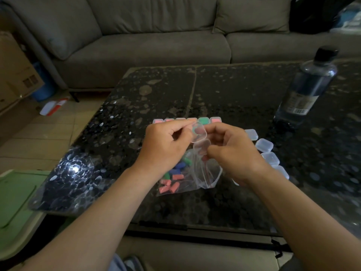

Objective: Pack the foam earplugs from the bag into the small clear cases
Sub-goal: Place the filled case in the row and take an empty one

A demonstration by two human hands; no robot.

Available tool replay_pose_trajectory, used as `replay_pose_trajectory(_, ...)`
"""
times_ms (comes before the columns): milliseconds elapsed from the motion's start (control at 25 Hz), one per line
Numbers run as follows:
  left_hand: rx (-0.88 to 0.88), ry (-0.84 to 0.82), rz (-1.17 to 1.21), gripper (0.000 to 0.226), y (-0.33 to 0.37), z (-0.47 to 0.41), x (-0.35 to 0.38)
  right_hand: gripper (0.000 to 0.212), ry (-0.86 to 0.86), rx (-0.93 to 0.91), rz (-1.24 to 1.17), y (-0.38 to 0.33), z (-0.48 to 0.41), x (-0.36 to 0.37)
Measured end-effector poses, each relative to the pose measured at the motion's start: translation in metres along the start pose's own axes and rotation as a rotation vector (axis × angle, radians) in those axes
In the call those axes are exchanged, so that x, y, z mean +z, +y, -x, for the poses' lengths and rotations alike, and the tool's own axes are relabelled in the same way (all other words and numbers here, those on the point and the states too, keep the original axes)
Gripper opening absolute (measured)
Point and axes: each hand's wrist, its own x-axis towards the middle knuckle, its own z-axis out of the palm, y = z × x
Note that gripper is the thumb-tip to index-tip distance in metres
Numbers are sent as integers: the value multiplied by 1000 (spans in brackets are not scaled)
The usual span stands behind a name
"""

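Note:
Both hands hold one small clear case (200, 138) that hangs open above the table. My left hand (166, 145) pinches its upper half and my right hand (232, 151) grips the lower half. I cannot tell what is inside it. Below the hands lies a clear plastic bag (203, 177) with pink, blue and green foam earplugs (172, 179) in it. Behind the hands stands a row of several filled cases (203, 120), pink and green inside. To the right, several empty closed cases (264, 145) lie in a curved line.
The dark speckled glass table (224, 90) carries a clear water bottle (306, 89) with a black cap at the right. A grey sofa (152, 42) stands behind it. A green plastic piece (13, 196) is at the lower left and a cardboard box (13, 71) at the far left.

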Motion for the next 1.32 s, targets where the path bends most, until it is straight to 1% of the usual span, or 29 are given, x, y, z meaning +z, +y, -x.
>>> replay_pose_trajectory(120,-205,-61,132,26,4,-2,-2,42,-28,-8,-14,0,-1,4)
replay_pose_trajectory(240,-320,-84,203,22,2,-3,-2,37,6,-2,-38,1,-1,3)
replay_pose_trajectory(360,-444,-159,295,21,4,-3,-6,35,-2,-5,-26,-3,1,2)
replay_pose_trajectory(400,-467,-181,308,23,5,-3,-7,35,-3,-1,-4,-4,2,2)
replay_pose_trajectory(480,-493,-168,290,30,5,-4,-11,29,31,13,26,-7,2,-1)
replay_pose_trajectory(600,-542,-173,180,31,-1,-5,-21,15,67,70,70,-11,4,-11)
replay_pose_trajectory(720,-589,-233,112,34,-6,-3,-32,13,-14,134,294,-9,5,-16)
replay_pose_trajectory(840,-646,-248,65,27,-9,-2,-42,17,-48,103,544,-4,5,-9)
replay_pose_trajectory(920,-689,-273,31,27,-12,-3,-47,18,-72,85,635,-3,5,-4)
replay_pose_trajectory(1120,-788,-314,86,30,-23,0,-47,12,-94,70,695,2,3,3)
replay_pose_trajectory(1320,-856,-323,134,31,-28,0,-42,16,-140,59,704,7,0,8)
